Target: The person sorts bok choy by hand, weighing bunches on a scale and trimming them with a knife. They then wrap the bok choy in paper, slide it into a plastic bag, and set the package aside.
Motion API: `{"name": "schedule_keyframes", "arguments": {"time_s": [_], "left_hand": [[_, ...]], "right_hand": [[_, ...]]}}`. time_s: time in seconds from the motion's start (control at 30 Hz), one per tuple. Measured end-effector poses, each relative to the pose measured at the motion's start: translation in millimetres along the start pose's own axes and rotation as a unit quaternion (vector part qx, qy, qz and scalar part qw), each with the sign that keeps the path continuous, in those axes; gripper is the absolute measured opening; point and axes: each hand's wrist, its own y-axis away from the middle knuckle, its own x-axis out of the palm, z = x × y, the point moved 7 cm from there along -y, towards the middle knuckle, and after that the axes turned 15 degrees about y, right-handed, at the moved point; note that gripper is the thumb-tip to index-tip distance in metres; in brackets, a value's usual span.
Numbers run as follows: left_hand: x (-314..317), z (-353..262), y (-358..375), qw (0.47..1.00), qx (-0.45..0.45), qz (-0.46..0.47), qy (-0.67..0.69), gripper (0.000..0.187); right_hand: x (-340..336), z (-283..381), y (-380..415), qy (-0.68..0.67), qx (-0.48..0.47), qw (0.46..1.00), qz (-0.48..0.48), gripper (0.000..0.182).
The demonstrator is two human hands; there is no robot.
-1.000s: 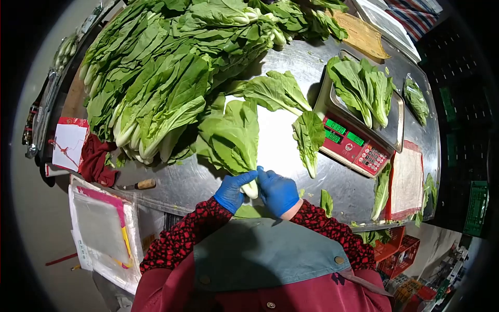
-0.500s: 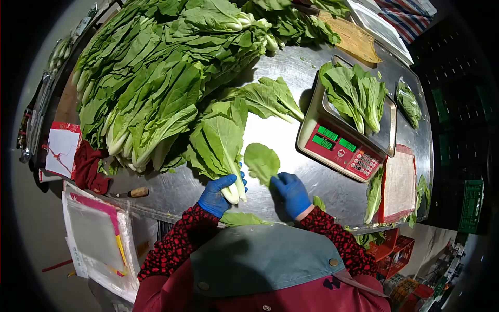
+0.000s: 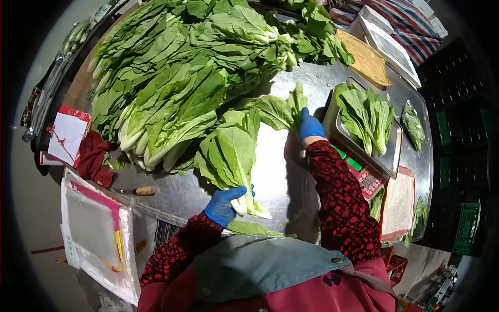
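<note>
My left hand (image 3: 222, 206), in a blue glove, is closed around the pale stem ends of a bunch of leafy greens (image 3: 232, 151) whose leaves point away from me. My right hand (image 3: 311, 127), also blue-gloved, reaches forward and grips some loose leafy greens (image 3: 277, 111) at their stem end; its fingertips are partly hidden. On the digital scale (image 3: 370, 183), just right of that hand, another bunch (image 3: 366, 117) rests on the metal pan. My right sleeve covers part of the scale's display.
A large pile of greens (image 3: 171, 78) fills the table's far left. Near the front-left edge lies a wooden-handled knife (image 3: 144, 191) beside a dark red cloth (image 3: 95, 158). Bagged greens (image 3: 412, 126) lie beyond the scale. Plastic bags (image 3: 96, 229) hang at the front left.
My right hand has moved forward from near the front edge to the loose greens, and the single leaf it held is gone from it. My left hand keeps its bunch.
</note>
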Motion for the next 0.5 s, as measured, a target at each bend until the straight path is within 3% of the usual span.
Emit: {"name": "schedule_keyframes", "arguments": {"time_s": [0.03, 0.07, 0.1, 0.13, 0.17, 0.2, 0.27, 0.4, 0.5], "left_hand": [[-7.4, 1.1, -3.6, 1.0, -0.004, 0.001, -0.001, 0.041], [-6.9, 0.7, -3.5, 1.0, -0.002, -0.001, 0.003, 0.041], [-5.5, 1.0, -5.2, 1.0, -0.005, -0.008, -0.002, 0.042], [-1.2, 1.5, -7.8, 1.0, -0.008, -0.013, -0.008, 0.043], [3.9, 2.3, -7.1, 0.999, -0.01, -0.032, -0.012, 0.044], [7.8, 4.3, -8.5, 0.999, -0.013, -0.031, -0.013, 0.044], [14.9, 8.4, -10.9, 0.999, -0.021, -0.025, -0.025, 0.044], [38.5, 10.4, -10.7, 0.999, 0.014, -0.015, -0.031, 0.028], [20.7, 16.9, -15.0, 0.994, -0.019, -0.045, -0.098, 0.026]], "right_hand": [[-7.8, -1.4, 7.9, -0.202, 0.01, 0.979, 0.01, 0.046], [-9.7, -4.2, 18.3, -0.397, 0.024, 0.917, 0.022, 0.048], [-3.9, -2.1, 28.2, -0.62, 0.01, 0.781, 0.078, 0.052], [-0.6, 2.5, 40.7, -0.719, -0.048, 0.678, 0.148, 0.051], [-15.4, 11.8, 66.8, -0.819, -0.02, 0.556, 0.141, 0.049], [-17.6, 12.6, 81.2, -0.833, -0.053, 0.533, 0.141, 0.043], [-22.5, 14.7, 104.7, -0.853, -0.069, 0.499, 0.136, 0.038], [-35.4, 13.5, 137.9, -0.846, -0.029, 0.528, 0.072, 0.034], [-30.5, 17.4, 163.4, -0.712, -0.001, 0.702, 0.002, 0.033]]}}
